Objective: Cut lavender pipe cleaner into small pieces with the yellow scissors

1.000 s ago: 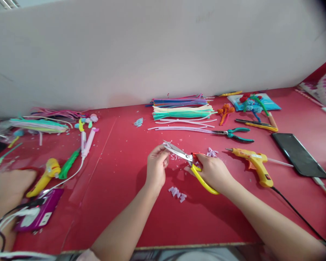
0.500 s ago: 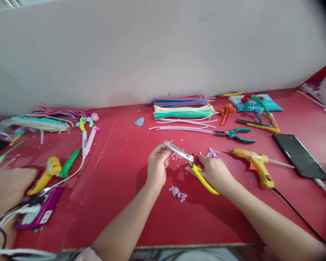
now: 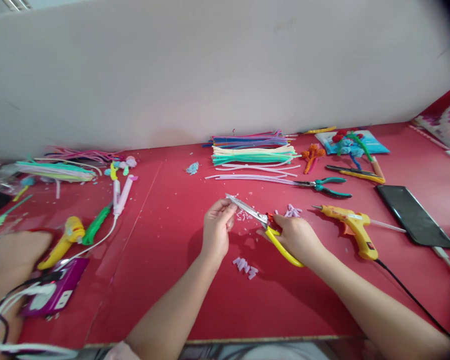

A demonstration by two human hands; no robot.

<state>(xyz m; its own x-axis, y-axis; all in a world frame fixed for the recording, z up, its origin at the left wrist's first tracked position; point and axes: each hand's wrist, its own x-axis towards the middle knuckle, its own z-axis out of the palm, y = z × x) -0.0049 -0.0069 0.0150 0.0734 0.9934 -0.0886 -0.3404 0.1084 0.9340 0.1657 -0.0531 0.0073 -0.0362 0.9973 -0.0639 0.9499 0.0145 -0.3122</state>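
Observation:
My right hand grips the yellow handles of a pair of scissors, whose steel blades point left toward my left hand. My left hand is closed in a pinch at the blade tips, on a small pale piece that I cannot make out. Small lilac cut pieces lie on the red table just below the hands, and more lilac pieces sit behind the right hand. Tiny pale trimmings are scattered under the blades.
Behind lie a stack of coloured pipe cleaners, teal-handled pliers, a yellow glue gun with its black cord, a black phone and pipe-cleaner flowers. At the left, another person's hand rests by a purple device and a second glue gun.
The scissor blades have closed slightly at my left hand's pinch. Both hands stay in nearly the same place.

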